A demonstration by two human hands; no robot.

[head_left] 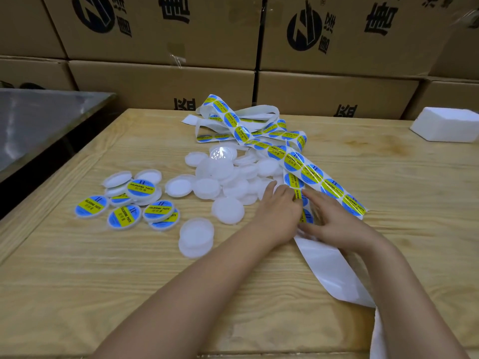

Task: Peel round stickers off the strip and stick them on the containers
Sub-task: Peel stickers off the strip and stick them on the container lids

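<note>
Both hands meet at about four o'clock on the pale wooden tabletop (77,268). The left hand (278,213) and the right hand (334,218) pinch a round blue-and-yellow sticker (303,203) where it sits on the long white backing strip (334,270), which trails off toward five o'clock.

The sticker may crease or fold onto itself if it is lifted too fast, and the loose tangle of strip at twelve o'clock could drag across the unlabelled white round plastic containers (228,182) heaped at centre and scatter them. A misjudged press would set the label off-centre.

Already labelled containers (124,203) lie at nine o'clock. A white foam block (445,125) sits at two o'clock, stacked brown cardboard boxes (160,35) wall the back, and a steel table (39,120) stands at ten o'clock.
</note>
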